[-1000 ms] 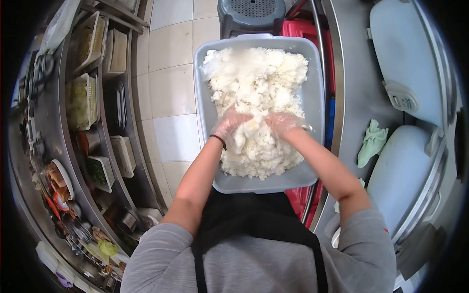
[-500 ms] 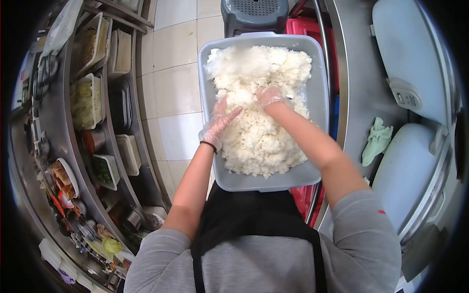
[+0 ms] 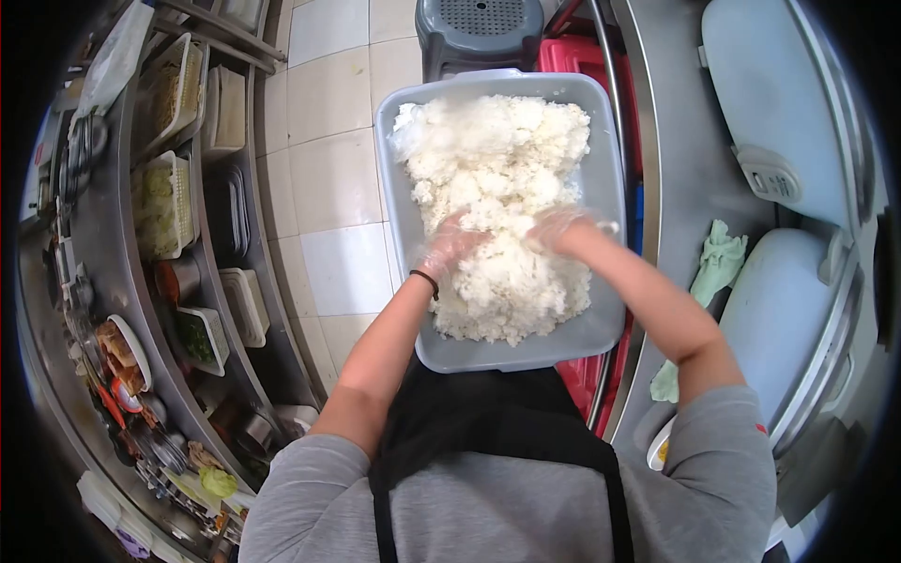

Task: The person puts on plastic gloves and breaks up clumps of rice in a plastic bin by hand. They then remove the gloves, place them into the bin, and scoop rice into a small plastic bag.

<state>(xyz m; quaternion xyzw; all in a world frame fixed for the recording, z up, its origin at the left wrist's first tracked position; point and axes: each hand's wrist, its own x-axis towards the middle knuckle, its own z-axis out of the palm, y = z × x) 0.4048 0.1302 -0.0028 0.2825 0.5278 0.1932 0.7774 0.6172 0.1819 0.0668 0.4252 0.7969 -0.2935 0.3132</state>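
A large grey plastic tub (image 3: 615, 324) holds a big heap of cooked white rice (image 3: 511, 305). My left hand (image 3: 454, 246), in a clear plastic glove, rests on the rice at the heap's left side. Its thumb and fingers are apart, pointing right, with the fingertips sunk among the grains. Across from it, my right hand (image 3: 560, 230), also in a clear glove, works at the right side of the heap. Motion blurs this hand, and its fingers are partly lost against the rice.
Beyond the tub stands a grey stool (image 3: 481, 38). A steel counter (image 3: 690, 155) on the right carries pale blue lidded containers (image 3: 774, 310) and a green cloth (image 3: 721, 258). Steel shelves on the left hold food baskets (image 3: 169, 206) and a plate of cooked food (image 3: 127, 352). Red crates (image 3: 572, 56) sit beside the tub.
My right hand has moved right and nearer to me across the rice. My left hand has shifted right, further onto the heap. The view has shifted slightly.
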